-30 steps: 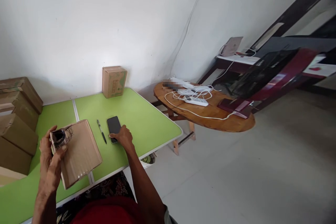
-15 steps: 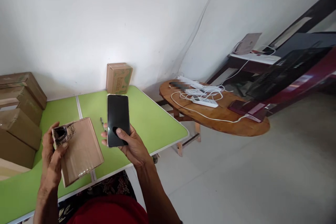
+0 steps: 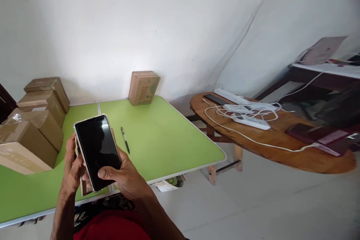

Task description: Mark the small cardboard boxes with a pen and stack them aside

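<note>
A smartphone with a dark screen and a clear case is gripped in my right hand, the thumb lying over the lower part of the screen. Behind the phone, my left hand holds a flat cardboard box, mostly covered by the phone; only its edges show. The dark item seen on the box earlier is hidden. Both hands are close together above the front of the green table. To the right of the phone lies a pen.
Several cardboard boxes line the table's left side. One brown carton stands against the wall at the back. On the right, an oval wooden table carries white power strips, tangled cables and a black slab.
My right hand has brought the phone left, over the box in my left hand, so it now covers most of it. The view has shifted left, and the pen shows fully.
</note>
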Tool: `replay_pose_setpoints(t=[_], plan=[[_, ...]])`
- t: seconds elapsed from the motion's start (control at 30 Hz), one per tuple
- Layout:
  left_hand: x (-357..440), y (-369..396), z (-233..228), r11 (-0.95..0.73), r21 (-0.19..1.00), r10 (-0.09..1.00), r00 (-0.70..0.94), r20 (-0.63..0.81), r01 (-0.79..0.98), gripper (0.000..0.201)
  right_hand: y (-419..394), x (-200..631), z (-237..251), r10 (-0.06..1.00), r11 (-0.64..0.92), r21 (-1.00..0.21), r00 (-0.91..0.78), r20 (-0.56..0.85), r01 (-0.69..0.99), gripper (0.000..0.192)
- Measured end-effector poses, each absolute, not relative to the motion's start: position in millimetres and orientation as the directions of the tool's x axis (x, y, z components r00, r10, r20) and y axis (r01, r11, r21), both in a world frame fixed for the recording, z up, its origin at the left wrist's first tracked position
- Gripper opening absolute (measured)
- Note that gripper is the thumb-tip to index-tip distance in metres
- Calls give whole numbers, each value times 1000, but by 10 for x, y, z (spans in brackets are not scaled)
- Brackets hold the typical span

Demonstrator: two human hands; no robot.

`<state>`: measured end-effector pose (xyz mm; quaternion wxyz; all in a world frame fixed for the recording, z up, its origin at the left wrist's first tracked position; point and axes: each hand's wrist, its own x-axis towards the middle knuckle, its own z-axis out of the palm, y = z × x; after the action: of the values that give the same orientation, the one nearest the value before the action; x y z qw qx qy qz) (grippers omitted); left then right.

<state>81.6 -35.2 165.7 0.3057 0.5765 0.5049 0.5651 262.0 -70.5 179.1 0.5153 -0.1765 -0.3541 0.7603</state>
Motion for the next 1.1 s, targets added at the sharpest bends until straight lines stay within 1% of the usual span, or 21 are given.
replay_pose_setpoints(t=[0.07, 0.17, 0.33, 0.47, 0.6, 0.77, 0.9, 0.97, 1.03, 1.1], plan=[[832, -369, 1654, -307, 919, 922, -162, 351, 246, 73, -723, 2636, 1792, 910, -229, -725, -408, 78, -650, 71], [857, -389, 1656, -297, 916, 918, -184, 352, 269, 70, -736, 2649, 1789, 913, -231, -738, -403, 61, -634, 70], [855, -403, 1660, -321, 893, 906, -173, 387, 315, 67, -745, 2656, 1807, 884, -242, -761, -461, 83, -601, 70], [849, -411, 1656, -291, 908, 915, -188, 356, 301, 66, -761, 2666, 1827, 890, -234, -770, -450, 76, -593, 68], [842, -398, 1647, -314, 903, 916, -159, 369, 292, 67, -767, 2674, 1824, 890, -219, -777, -447, 89, -590, 62], [807, -378, 1602, -298, 906, 924, -146, 352, 300, 59, -793, 2699, 1833, 895, -193, -787, -433, 103, -586, 57], [783, -351, 1604, -324, 906, 919, -139, 370, 272, 66, -832, 2756, 1819, 886, -204, -768, -448, 119, -607, 62], [780, -328, 1628, -305, 921, 928, -141, 344, 243, 70, -845, 2806, 1799, 890, -215, -746, -441, 116, -630, 66], [782, -304, 1662, -269, 939, 943, -142, 302, 213, 74, -838, 2886, 1766, 912, -190, -742, -395, 109, -643, 69], [786, -287, 1701, -240, 951, 949, -159, 272, 194, 77, -797, 3013, 1705, 944, -139, -750, -315, 96, -647, 70]])
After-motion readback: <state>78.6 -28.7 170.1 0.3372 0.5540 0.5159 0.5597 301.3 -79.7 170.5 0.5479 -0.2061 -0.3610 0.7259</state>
